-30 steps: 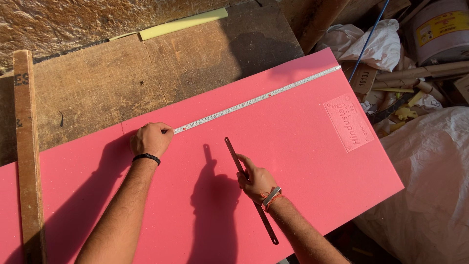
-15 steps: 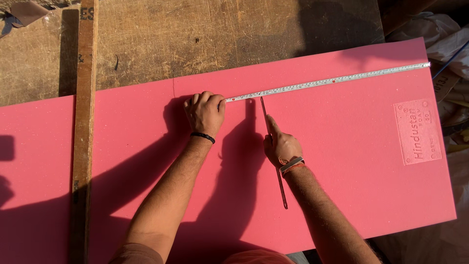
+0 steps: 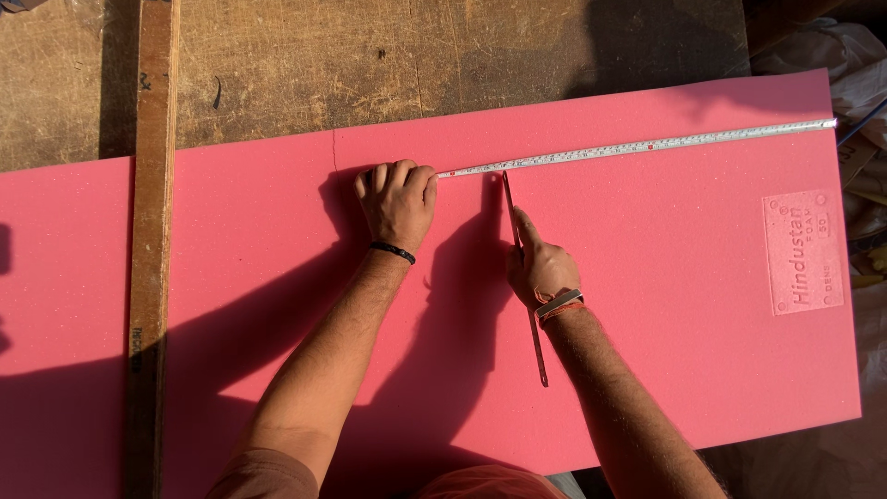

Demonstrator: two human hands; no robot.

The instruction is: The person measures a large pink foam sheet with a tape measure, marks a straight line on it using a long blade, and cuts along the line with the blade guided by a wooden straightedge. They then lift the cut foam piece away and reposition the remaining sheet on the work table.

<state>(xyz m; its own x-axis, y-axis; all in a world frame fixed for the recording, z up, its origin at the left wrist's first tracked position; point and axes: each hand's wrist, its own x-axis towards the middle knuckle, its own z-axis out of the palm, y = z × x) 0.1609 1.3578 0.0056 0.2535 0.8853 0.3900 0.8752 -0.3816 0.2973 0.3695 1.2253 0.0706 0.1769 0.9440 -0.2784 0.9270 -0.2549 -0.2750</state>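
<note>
A large pink foam sheet (image 3: 647, 305) lies flat on a worn wooden table (image 3: 370, 65). My left hand (image 3: 397, 199) is closed over the case of a tape measure, pressing it on the foam. The tape's blade (image 3: 637, 146) stretches right to the sheet's far edge. My right hand (image 3: 540, 268) grips a long thin metal blade (image 3: 536, 346), forefinger laid along it, its tip touching the foam just under the tape.
A long wooden straightedge (image 3: 151, 240) lies across the foam and table at the left. An embossed label (image 3: 802, 251) marks the foam's right end. Bags and clutter (image 3: 864, 92) sit past the right edge.
The view has shifted so the foam lies more level and centred. Both hands have kept their hold; the thin blade now stands nearly upright against the tape.
</note>
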